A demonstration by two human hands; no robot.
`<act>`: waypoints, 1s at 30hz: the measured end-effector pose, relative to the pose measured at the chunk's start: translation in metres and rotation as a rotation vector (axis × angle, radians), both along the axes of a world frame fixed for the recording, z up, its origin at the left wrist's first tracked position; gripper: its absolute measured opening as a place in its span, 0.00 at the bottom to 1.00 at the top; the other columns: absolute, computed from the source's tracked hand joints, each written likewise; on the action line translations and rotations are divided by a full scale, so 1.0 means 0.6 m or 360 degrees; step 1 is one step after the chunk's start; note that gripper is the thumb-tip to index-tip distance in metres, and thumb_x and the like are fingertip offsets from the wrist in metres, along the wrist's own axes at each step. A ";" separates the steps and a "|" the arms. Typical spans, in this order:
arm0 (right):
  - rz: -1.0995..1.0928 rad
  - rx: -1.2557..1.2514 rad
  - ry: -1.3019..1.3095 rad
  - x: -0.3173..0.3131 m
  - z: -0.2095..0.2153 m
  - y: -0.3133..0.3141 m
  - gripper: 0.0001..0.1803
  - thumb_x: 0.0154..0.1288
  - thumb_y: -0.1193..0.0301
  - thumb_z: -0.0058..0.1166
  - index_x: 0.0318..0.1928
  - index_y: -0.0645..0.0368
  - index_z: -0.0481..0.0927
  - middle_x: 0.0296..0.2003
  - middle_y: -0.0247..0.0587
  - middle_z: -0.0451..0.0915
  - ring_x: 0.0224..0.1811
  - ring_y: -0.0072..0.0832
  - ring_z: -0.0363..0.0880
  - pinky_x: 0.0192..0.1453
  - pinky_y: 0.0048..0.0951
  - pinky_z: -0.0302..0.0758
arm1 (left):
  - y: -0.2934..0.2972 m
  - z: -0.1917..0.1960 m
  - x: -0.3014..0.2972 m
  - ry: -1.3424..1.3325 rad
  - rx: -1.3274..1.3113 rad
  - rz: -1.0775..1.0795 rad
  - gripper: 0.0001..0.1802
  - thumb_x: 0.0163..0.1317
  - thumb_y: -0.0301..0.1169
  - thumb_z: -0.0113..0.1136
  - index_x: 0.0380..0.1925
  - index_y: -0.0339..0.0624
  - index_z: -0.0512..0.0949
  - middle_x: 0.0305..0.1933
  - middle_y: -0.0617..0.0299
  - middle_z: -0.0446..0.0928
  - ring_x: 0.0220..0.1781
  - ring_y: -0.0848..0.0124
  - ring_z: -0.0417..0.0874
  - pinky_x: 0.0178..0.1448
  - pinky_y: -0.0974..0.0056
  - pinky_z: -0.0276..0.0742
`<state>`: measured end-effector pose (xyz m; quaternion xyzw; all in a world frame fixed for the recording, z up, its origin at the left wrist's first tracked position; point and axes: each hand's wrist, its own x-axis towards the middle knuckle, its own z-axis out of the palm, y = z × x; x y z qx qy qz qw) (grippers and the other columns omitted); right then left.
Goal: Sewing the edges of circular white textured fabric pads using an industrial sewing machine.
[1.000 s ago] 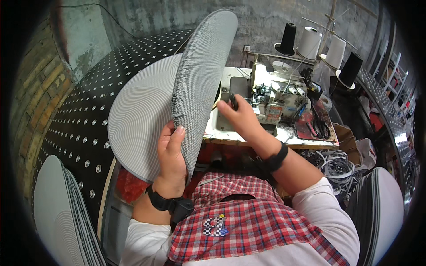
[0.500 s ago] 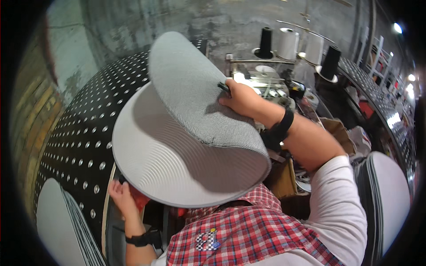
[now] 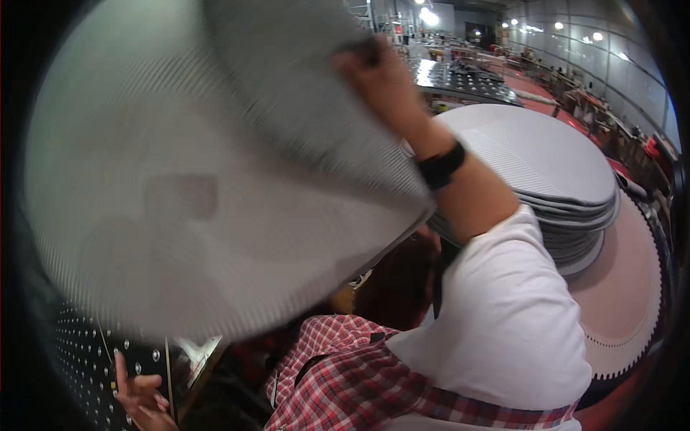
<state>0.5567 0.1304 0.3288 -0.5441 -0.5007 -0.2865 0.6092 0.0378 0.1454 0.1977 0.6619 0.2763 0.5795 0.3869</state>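
Note:
A large round grey mat (image 3: pixel 237 244) with fine ribbed rings fills the left and middle, its upper part folded over. My right hand (image 3: pixel 384 82) is closed on the folded part, blurred by motion. A small dark thing (image 3: pixel 363 52) pokes out from the fingers of that hand; its kind is too blurred to tell. At the lower left, below the mat's edge and apart from it, my left hand (image 3: pixel 144 399) has its index finger stretched out and holds nothing visible.
On my right lies a stack of similar round mats (image 3: pixel 532 151), on a round pinkish board (image 3: pixel 618 287) with a toothed rim. A black table with metal studs (image 3: pixel 79 352) is at the lower left; another studded table (image 3: pixel 467 82) stands farther off. Lamps hang at the back.
My view has turned to the right, bringing the mat stack in. The mat, held in my right hand, has come up closer to the camera. My left hand is now away from the mat's edge.

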 end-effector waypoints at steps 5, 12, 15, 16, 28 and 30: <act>-0.0979 0.0034 0.0106 0.252 0.006 -0.199 0.27 0.54 0.54 0.53 0.41 0.69 0.70 0.37 0.56 0.76 0.41 0.46 0.75 0.44 0.39 0.70 | 0.068 0.000 0.064 0.0196 -0.0091 0.0270 0.29 0.64 0.48 0.38 0.54 0.33 0.64 0.20 0.68 0.70 0.15 0.87 0.59 0.16 0.82 0.54; -0.1785 -0.0943 0.0690 0.433 -0.149 -0.357 0.22 0.57 0.64 0.47 0.44 0.71 0.68 0.41 0.64 0.73 0.46 0.53 0.72 0.50 0.42 0.68 | 0.097 -0.048 0.101 0.0304 -0.0258 0.0010 0.25 0.64 0.46 0.39 0.48 0.34 0.69 0.21 0.65 0.71 0.17 0.85 0.62 0.19 0.81 0.56; -0.1690 -0.1289 0.1024 0.471 -0.172 -0.363 0.21 0.57 0.66 0.48 0.45 0.71 0.67 0.43 0.65 0.72 0.48 0.53 0.71 0.51 0.43 0.67 | 0.100 -0.054 0.107 0.0281 -0.0313 0.0003 0.25 0.65 0.45 0.39 0.48 0.33 0.69 0.22 0.65 0.71 0.16 0.85 0.63 0.19 0.82 0.57; -0.1673 -0.1314 0.0978 0.477 -0.179 -0.361 0.21 0.57 0.66 0.48 0.45 0.71 0.67 0.43 0.65 0.72 0.48 0.53 0.71 0.51 0.43 0.67 | 0.102 -0.055 0.109 0.0272 -0.0317 -0.0001 0.24 0.65 0.44 0.40 0.48 0.33 0.69 0.22 0.64 0.72 0.16 0.85 0.63 0.20 0.82 0.57; -0.2114 -0.1077 -0.0510 0.382 -0.118 -0.367 0.14 0.61 0.71 0.39 0.42 0.65 0.75 0.34 0.56 0.77 0.38 0.39 0.77 0.41 0.32 0.74 | 0.149 -0.049 0.100 0.0629 -0.0515 -0.0040 0.16 0.61 0.36 0.49 0.40 0.35 0.76 0.25 0.63 0.75 0.25 0.80 0.71 0.26 0.77 0.62; -0.1461 -0.0271 -0.0972 0.257 -0.119 -0.326 0.10 0.64 0.77 0.39 0.42 0.68 0.72 0.40 0.55 0.74 0.45 0.37 0.74 0.47 0.30 0.71 | 0.188 -0.049 0.083 0.0646 -0.0506 0.0109 0.13 0.59 0.34 0.51 0.35 0.35 0.77 0.25 0.65 0.76 0.25 0.81 0.69 0.29 0.76 0.65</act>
